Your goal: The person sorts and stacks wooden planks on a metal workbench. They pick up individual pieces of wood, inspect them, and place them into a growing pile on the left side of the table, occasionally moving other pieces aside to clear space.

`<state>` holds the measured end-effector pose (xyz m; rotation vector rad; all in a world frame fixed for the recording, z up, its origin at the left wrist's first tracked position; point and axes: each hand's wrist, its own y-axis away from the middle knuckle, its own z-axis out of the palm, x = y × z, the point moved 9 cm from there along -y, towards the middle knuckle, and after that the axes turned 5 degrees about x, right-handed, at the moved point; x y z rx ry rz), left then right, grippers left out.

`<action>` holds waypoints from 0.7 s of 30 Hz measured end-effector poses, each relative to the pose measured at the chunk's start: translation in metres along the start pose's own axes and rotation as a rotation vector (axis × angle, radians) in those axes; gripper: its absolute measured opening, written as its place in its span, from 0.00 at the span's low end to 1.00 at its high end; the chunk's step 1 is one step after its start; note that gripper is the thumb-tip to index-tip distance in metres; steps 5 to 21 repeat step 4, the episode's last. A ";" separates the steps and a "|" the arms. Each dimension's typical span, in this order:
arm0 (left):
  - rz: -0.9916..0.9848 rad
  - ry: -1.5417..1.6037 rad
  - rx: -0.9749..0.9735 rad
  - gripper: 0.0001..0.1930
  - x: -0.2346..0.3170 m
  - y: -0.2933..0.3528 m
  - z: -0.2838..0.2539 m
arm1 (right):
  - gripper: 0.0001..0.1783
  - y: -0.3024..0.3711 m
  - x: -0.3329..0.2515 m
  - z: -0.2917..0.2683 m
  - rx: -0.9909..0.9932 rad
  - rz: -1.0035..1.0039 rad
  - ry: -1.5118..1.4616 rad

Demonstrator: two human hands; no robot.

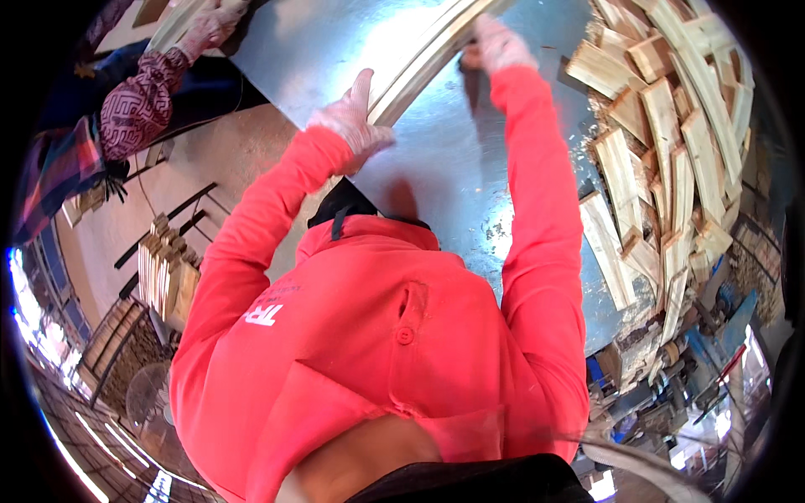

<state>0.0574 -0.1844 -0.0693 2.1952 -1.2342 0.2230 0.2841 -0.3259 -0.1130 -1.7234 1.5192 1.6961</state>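
Two long pale wooden strips (423,71) lie side by side on a shiny metal tabletop (453,176), running from near the middle toward the far edge. My left hand (356,117), in a whitish knitted glove, is at their near end with its fingers spread, touching the wood. Farther along, my right hand (503,46), gloved too, is at the right side of the strips. Its fingertips are blurred against the wood, so their grip is unclear. The far end of the strips runs out of the picture.
A heap of loose wooden slats (662,142) with shavings covers the right of the table. At far left, another person's gloved hand (210,29) touches a piece of wood. Stacked wood (163,268) stands on the left, above a round fan (151,394). Machine parts (671,394) are at lower right.
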 end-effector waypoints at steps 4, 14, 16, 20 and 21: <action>-0.026 0.079 -0.048 0.49 0.013 -0.009 0.004 | 0.38 0.143 -0.006 -0.062 0.087 -0.361 0.857; -0.026 0.079 -0.048 0.49 0.013 -0.009 0.004 | 0.38 0.143 -0.006 -0.062 0.087 -0.361 0.857; -0.026 0.079 -0.048 0.49 0.013 -0.009 0.004 | 0.38 0.143 -0.006 -0.062 0.087 -0.361 0.857; -0.026 0.079 -0.048 0.49 0.013 -0.009 0.004 | 0.38 0.143 -0.006 -0.062 0.087 -0.361 0.857; -0.026 0.079 -0.048 0.49 0.013 -0.009 0.004 | 0.38 0.143 -0.006 -0.062 0.087 -0.361 0.857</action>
